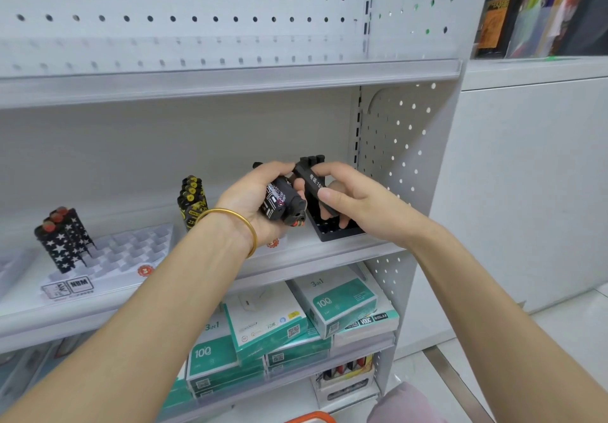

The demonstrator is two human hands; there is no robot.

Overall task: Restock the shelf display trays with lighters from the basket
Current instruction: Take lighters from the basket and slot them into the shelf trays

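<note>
On white metal shelf (pixel 296 266): white plastic gridded tray (pixel 131 251) at left, black rectangular plastic tray (pixel 339 233) at right, well apart.

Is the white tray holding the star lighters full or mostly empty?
Mostly empty: star lighters fill only the left corner of the white tray; its other slots sit bare.

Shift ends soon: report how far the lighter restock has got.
Done: a few black lighters stand at the back of the black tray; star-print lighters fill one corner of the white tray. In hand: left hand grips a bundle, right hand pinches a single lighter over the black tray. Left: most visible slots in both trays.
</note>
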